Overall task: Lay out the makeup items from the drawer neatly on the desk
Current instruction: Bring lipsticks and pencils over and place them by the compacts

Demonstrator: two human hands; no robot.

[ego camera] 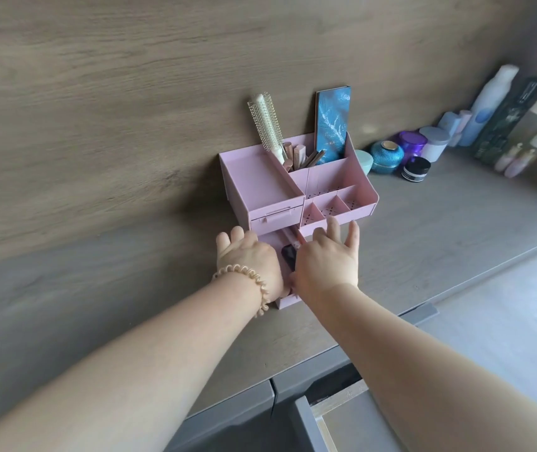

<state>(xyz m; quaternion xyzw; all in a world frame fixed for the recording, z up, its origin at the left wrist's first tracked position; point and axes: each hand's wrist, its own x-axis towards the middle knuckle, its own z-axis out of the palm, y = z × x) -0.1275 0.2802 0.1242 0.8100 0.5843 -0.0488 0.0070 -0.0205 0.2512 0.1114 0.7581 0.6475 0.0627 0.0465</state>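
Pink organizer (260,181) sits mid-frame on the counter (423,239), back against the wood wall. Its lower drawer (288,301) is pulled out toward the camera; the small upper drawer (277,216) is closed.

Both hands are over the open lower drawer.
- Left hand (247,256): back facing up, fingers reaching forward into the drawer. Palm side hidden, so can't tell whether it grips anything. Beige coil hair tie (255,285) on the wrist.
- Right hand (326,259): fingers straight and splayed over the drawer's right half, nothing visibly gripped, so released.

Makeup items are in the drawer, visible in the gap between the hands: a dark item (290,256) and a thin pink stick (293,239). The rest is covered by the hands.

Organizer top, rear compartments: round hairbrush (265,125) leaning left, blue palette (332,125) standing upright, and a few pinkish tubes (296,154) between them.

Right of the organizer, along the wall: teal jar (386,156), purple jar (412,141), black jar (415,169), white jar (435,143), then tall bottles (489,106) in the upper right.

Bottom of the frame: a grey counter drawer (306,425) stands open.
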